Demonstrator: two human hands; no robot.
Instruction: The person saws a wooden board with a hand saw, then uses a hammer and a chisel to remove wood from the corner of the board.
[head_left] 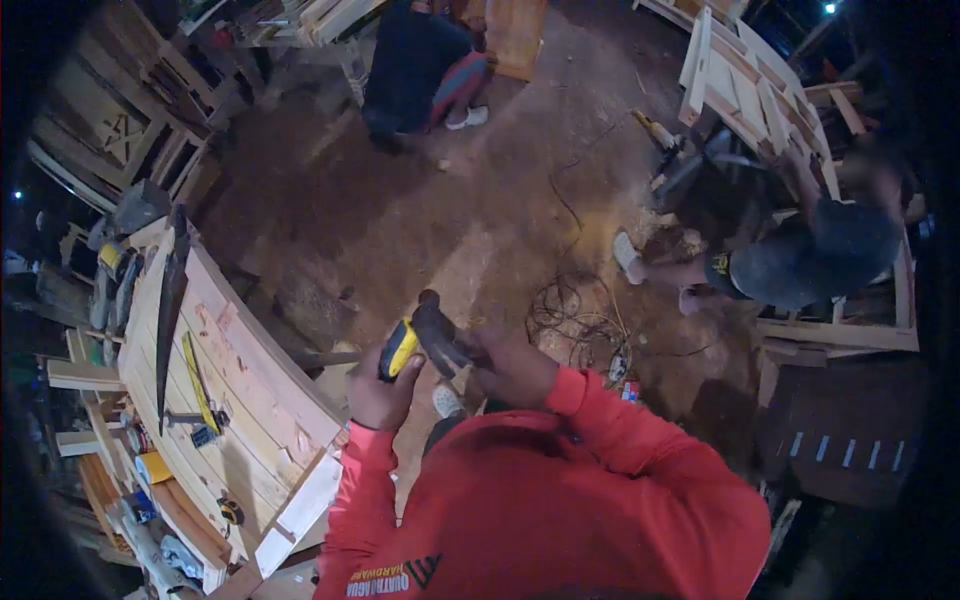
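My left hand is closed around a yellow and black tape measure, held in front of my body. Beside it, my right hand grips a dark claw hammer, whose head is close to the tape measure. Both tools are held above the dirt floor. To the left of my left hand stands a bench of pale planks. On it lie a long dark tapered blade, a yellow measuring strip and a second tape measure.
A person crouches at the far side by a wooden panel. Another person bends at the right over a wooden frame. Tangled cables lie on the floor. Stacked timber stands at the upper left.
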